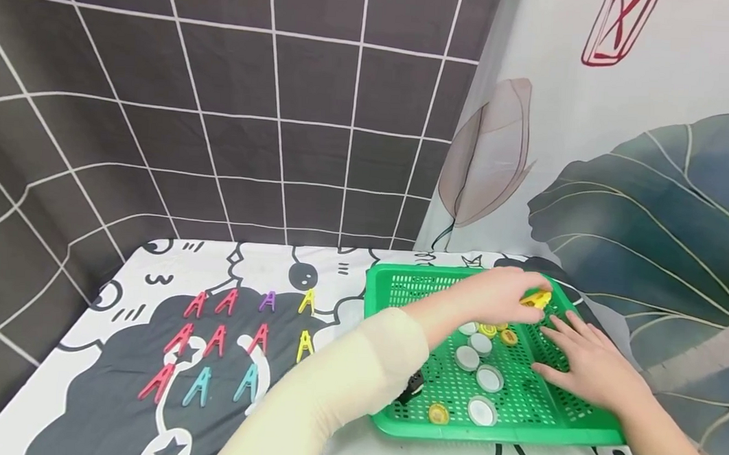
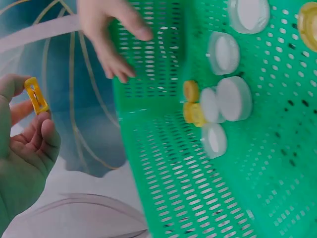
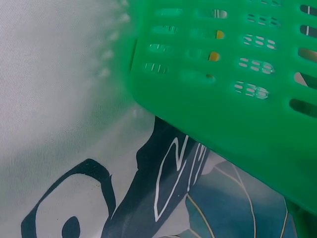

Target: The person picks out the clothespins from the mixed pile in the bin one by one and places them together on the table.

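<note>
My left hand [image 1: 505,295] is above the right back part of a green plastic basket [image 1: 490,433]. It pinches a small yellow clip [image 2: 35,95] between thumb and finger, held clear of the basket. The right hand [image 1: 589,359] rests at the basket's right wall, fingers spread and mostly straight, holding nothing. Several white bottle caps [image 1: 482,411] and yellow caps [image 1: 438,414] lie on the basket floor. On the cloth to the left, A-shaped clips stand in rows: red [image 1: 157,381], blue [image 1: 197,386], yellow [image 1: 305,346] and one purple [image 1: 267,301].
A patterned black and white cloth [image 1: 108,393] covers the table. Behind it rises a dark wall covering with white grid lines [image 1: 307,149]. A curtain with leaf prints [image 1: 663,202] hangs along the back and right, close to the basket.
</note>
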Motion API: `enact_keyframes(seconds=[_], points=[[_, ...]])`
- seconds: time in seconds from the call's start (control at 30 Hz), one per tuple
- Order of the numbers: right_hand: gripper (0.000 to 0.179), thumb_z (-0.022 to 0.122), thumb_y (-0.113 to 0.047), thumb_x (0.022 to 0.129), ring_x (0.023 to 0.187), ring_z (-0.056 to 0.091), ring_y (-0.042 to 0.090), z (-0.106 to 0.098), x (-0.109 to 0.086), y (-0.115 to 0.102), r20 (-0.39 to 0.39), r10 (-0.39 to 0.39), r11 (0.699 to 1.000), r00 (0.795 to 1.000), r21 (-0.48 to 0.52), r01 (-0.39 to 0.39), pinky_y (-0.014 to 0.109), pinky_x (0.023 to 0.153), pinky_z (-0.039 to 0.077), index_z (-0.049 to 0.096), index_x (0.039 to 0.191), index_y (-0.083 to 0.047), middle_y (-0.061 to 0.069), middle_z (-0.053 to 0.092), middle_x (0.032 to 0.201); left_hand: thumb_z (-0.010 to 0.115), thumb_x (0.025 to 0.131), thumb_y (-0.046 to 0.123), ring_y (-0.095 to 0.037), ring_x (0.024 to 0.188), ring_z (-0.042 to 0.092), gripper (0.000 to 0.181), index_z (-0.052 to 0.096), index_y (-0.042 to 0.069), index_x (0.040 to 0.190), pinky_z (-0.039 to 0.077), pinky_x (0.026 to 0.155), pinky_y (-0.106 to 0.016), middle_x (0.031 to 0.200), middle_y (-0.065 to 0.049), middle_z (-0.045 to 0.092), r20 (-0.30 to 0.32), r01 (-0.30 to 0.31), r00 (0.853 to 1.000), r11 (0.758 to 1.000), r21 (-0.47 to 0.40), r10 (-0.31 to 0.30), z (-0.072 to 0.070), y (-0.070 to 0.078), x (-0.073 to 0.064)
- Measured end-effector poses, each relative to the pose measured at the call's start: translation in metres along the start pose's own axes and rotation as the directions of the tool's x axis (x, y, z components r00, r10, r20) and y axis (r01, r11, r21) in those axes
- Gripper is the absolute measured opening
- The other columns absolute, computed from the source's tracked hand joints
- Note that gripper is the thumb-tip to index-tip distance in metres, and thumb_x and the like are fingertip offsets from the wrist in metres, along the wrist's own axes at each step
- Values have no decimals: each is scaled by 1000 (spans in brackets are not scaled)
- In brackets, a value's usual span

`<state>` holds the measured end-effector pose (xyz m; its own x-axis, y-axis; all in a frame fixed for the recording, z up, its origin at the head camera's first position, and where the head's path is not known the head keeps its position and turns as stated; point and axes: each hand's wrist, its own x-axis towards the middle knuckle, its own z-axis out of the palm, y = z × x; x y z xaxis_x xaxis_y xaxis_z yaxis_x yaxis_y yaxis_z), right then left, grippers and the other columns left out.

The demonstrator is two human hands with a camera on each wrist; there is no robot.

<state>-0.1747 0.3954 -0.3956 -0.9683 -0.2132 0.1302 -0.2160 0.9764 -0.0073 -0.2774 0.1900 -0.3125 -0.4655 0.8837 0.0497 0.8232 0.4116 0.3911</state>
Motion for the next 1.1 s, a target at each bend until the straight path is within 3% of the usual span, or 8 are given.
enact_keyframes(seconds=[0.3, 0.4, 0.6, 0.8, 0.97, 1.1], points=[[73, 68, -51, 79, 133, 21, 46, -2, 6, -5, 11, 3, 1000, 1000, -9, -3, 63, 103, 15, 55, 125, 4, 32, 42, 134, 56, 92, 36, -1, 86, 50, 46, 48, 22, 134, 41, 73, -16, 109, 12, 55, -50, -43, 998, 999, -20, 42, -36, -14, -37], [74, 68, -52, 78, 133, 21, 46, -1, 7, -5, 13, 4, 1000, 1000, -14, -4, 63, 102, 17, 55, 125, 4, 32, 42, 134, 57, 91, 36, -3, 80, 51, 44, 50, 22, 132, 42, 68, -17, 95, 11, 55, -67, -23, 998, 999, -38, 21, -43, -23, -49], [74, 68, -52, 78, 135, 18, 46, -2, 6, -3, 9, 7, 1000, 1000, -18, -7, 62, 105, 12, 55, 125, 5, 32, 41, 134, 62, 89, 34, -5, 71, 50, 45, 53, 17, 130, 41, 64, -18, 80, 8, 56, -166, -5, 986, 997, -74, -7, -57, -41, -73], [72, 69, -50, 79, 135, 17, 45, 0, 3, 0, -9, -8, 1000, 1000, -15, 8, 59, 108, 5, 55, 124, 5, 32, 42, 133, 63, 87, 33, -8, 65, 48, 42, 55, 19, 126, 41, 61, -21, 74, 4, 54, -259, 51, 962, 987, -153, -90, -64, -60, -104], [73, 68, -51, 79, 135, 16, 45, 2, 3, 0, 5, -4, 1000, 1000, -16, 4, 61, 106, 8, 55, 125, 4, 32, 42, 133, 64, 85, 32, -10, 65, 50, 41, 56, 19, 124, 42, 59, -24, 75, 3, 55, -307, 117, 930, 954, -274, -202, -60, -74, -130], [73, 68, -51, 78, 135, 16, 45, 5, 3, 2, 6, -3, 1000, 1000, -14, 3, 62, 105, 9, 55, 125, 4, 33, 42, 133, 65, 85, 31, -10, 61, 50, 40, 56, 19, 122, 42, 56, -25, 75, 3, 56, -322, 147, 913, 938, -313, -250, -53, -84, -147]])
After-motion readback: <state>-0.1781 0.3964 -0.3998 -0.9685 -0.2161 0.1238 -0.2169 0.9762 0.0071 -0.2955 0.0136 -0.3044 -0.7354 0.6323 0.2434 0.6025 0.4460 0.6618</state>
